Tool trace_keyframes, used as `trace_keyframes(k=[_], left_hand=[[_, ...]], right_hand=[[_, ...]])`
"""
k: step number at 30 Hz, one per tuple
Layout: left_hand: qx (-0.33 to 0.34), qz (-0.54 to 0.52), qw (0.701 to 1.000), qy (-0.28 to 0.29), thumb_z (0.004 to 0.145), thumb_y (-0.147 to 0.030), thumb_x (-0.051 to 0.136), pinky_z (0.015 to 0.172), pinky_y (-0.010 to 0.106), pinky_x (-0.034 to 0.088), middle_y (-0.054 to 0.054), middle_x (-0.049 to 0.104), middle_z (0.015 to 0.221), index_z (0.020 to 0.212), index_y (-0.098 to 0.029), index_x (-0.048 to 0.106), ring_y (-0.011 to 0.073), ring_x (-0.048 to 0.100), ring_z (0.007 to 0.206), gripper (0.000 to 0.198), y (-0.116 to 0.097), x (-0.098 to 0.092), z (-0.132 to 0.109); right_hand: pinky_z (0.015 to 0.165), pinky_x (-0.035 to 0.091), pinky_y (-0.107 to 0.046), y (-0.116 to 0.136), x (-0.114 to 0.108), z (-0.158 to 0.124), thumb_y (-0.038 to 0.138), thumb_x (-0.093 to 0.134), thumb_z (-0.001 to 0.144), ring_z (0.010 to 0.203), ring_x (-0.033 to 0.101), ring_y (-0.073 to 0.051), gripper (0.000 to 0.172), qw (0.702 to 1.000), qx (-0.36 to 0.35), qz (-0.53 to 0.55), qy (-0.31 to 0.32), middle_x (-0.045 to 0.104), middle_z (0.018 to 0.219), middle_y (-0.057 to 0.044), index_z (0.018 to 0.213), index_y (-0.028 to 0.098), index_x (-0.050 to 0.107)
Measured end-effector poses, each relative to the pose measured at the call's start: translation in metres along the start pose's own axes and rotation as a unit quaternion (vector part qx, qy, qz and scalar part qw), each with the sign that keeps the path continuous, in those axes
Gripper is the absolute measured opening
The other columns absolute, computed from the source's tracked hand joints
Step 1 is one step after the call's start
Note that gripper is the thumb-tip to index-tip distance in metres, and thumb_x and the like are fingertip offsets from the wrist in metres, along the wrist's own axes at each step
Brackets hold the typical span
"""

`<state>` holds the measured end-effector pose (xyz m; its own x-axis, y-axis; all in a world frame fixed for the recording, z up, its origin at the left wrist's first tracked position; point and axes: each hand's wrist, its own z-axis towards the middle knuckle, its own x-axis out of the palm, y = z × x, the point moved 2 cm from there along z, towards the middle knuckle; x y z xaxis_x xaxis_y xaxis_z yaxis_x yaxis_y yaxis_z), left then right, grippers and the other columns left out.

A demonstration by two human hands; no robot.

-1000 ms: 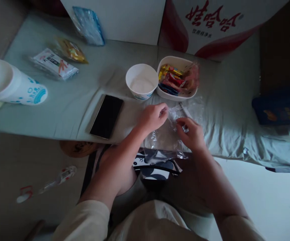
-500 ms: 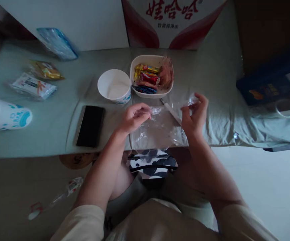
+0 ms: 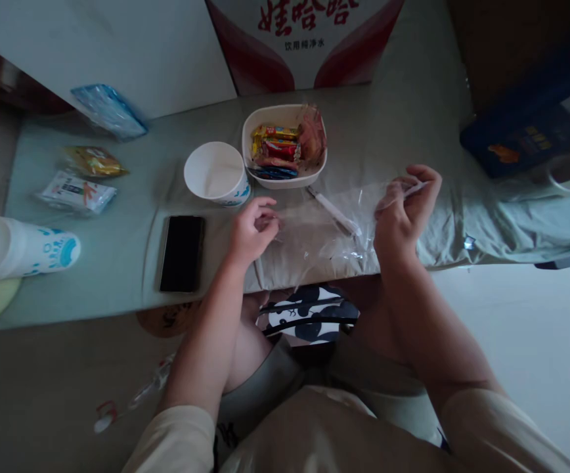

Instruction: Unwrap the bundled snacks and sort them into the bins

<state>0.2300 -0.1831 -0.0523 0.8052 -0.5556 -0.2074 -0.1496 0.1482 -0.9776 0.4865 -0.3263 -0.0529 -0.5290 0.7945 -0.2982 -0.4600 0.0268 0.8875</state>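
here, film (image 3: 314, 244) between both hands' fingers (image 3: 427, 176)

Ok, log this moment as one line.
left hand: holding clear film | right hand: holding clear film | phone: on cloth

the light is dim. the cloth-covered surface (image 3: 386, 125) is grey-green, spans nine o'clock to three and creases toward three. the floor (image 3: 526, 335) looks pale at four o'clock, darker at eight.
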Motion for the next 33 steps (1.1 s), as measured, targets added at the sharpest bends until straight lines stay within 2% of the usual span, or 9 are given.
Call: trace_keyframes(k=[3,6,9,12,16,20,26,30,33], left_hand=[[0.001,-0.165,0.985,-0.058,0.073,-0.050,0.084,0.078,0.030,0.063,0.002,0.073,0.094,0.116,-0.028,0.058,0.0173,0.075,0.086,0.055,-0.009,-0.006,0.003],[-0.049,-0.256,0.965,-0.023,0.059,-0.057,0.093,0.078,0.031,0.064,0.003,0.075,0.104,0.119,-0.030,0.059,0.0215,0.077,0.097,0.074,-0.018,-0.006,0.002],[-0.180,-0.209,0.961,0.029,0.060,-0.051,0.094,0.058,0.024,0.057,0.004,0.074,0.080,0.095,-0.020,0.066,0.0190,0.075,0.074,0.054,-0.019,0.000,0.001],[-0.249,-0.195,0.948,-0.024,0.071,-0.052,0.085,0.044,0.017,0.044,0.002,0.067,0.062,0.075,-0.017,0.063,0.0127,0.066,0.055,0.041,-0.020,0.001,0.001],[-0.256,-0.256,0.929,-0.073,0.079,-0.046,0.078,0.033,0.015,0.021,-0.001,0.063,0.062,0.073,-0.018,0.062,0.0048,0.049,0.041,0.033,-0.028,-0.005,0.002],[-0.252,-0.291,0.919,-0.086,0.079,-0.042,0.079,0.031,0.015,0.009,-0.003,0.058,0.062,0.072,-0.018,0.061,0.0011,0.032,0.036,0.031,-0.035,-0.013,0.000],[-0.233,-0.220,0.941,-0.111,0.078,-0.046,0.081,0.034,0.016,0.011,0.001,0.066,0.077,0.077,-0.018,0.062,0.0055,0.051,0.048,0.034,-0.033,-0.013,-0.003],[-0.236,-0.085,0.958,-0.139,0.080,-0.035,0.078,0.037,0.015,0.023,-0.004,0.055,0.057,0.077,-0.018,0.061,0.0062,0.046,0.044,0.024,-0.028,-0.011,-0.005],[-0.270,-0.120,0.950,-0.104,0.077,-0.033,0.078,0.036,0.016,0.017,-0.009,0.044,0.048,0.085,-0.019,0.063,0.0052,0.034,0.037,0.022,-0.027,-0.013,-0.006]], right_hand=[[0.055,0.044,-0.028,0.015,0.001,0.000,0.054,0.054,0.100,0.072,0.057,-0.016,0.033,0.996,0.027,0.051,-0.075,0.054,0.103,-0.005,0.124,0.032,0.046],[0.050,0.037,-0.027,0.030,0.006,0.000,0.052,0.061,0.096,0.060,0.045,-0.012,0.032,0.991,0.064,0.100,-0.064,0.052,0.093,-0.003,0.114,0.030,0.046],[0.047,0.033,-0.027,0.036,0.010,0.001,0.049,0.063,0.093,0.053,0.037,-0.010,0.032,0.988,0.092,0.114,-0.057,0.052,0.090,-0.001,0.113,0.031,0.046],[0.049,0.035,-0.027,0.034,0.014,0.002,0.045,0.064,0.091,0.054,0.042,-0.010,0.030,0.988,0.117,0.095,-0.016,0.059,0.093,-0.002,0.113,0.030,0.050],[0.057,0.043,-0.027,0.031,0.016,0.000,0.036,0.070,0.082,0.066,0.056,-0.013,0.039,0.982,0.170,0.050,0.069,0.069,0.101,-0.005,0.118,0.026,0.058],[0.053,0.036,-0.026,0.036,0.015,-0.005,0.030,0.065,0.080,0.056,0.052,-0.012,0.022,0.961,0.216,-0.012,0.171,0.061,0.066,0.001,0.099,0.020,0.067],[0.057,0.046,-0.025,0.051,0.011,-0.003,0.038,0.064,0.082,0.054,0.055,-0.010,0.016,0.968,0.208,0.101,0.096,0.055,0.060,0.005,0.084,0.023,0.058],[0.040,0.030,-0.023,0.054,0.008,-0.002,0.040,0.065,0.082,0.035,0.027,-0.008,0.021,0.921,0.326,0.178,0.117,0.031,0.046,0.013,0.092,0.027,0.053],[0.038,0.025,-0.022,0.049,0.003,-0.001,0.038,0.069,0.078,0.035,0.026,-0.008,0.030,0.892,0.389,0.194,0.125,0.034,0.049,0.014,0.101,0.028,0.053]])
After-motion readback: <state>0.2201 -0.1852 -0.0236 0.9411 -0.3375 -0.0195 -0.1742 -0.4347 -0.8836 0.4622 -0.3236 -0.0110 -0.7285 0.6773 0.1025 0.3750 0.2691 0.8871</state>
